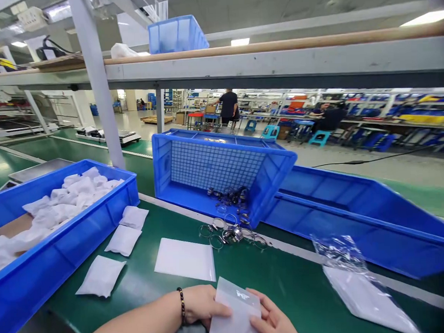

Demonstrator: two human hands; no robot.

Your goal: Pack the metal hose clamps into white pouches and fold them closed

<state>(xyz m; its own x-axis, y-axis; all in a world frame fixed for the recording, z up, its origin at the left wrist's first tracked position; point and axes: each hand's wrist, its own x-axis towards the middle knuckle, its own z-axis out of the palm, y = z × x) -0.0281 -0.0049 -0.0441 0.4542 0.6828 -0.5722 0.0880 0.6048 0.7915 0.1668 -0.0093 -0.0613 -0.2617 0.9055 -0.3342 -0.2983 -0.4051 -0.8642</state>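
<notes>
My left hand (204, 303), with a beaded bracelet at the wrist, grips the left side of a white pouch (237, 308) at the bottom centre. The fingers of my right hand (272, 317) close on the pouch's right edge. Its upper flap looks translucent; whether anything is inside cannot be told. Just beyond lies a flat white pouch stack (184, 259). Shiny metal rings (232, 233) are heaped behind it, spilling from a tipped blue crate (197, 199). Left of my hands, a puffed white packet (100, 276) lies on the green table, with two more behind it.
A long blue bin (74, 246) full of white packets stands at left. At right lie a clear plastic bag (367, 288) of white sheets and another blue bin (320, 216). A shelf beam (258, 64) and white post (98, 83) cross overhead. A person (228, 106) stands far back.
</notes>
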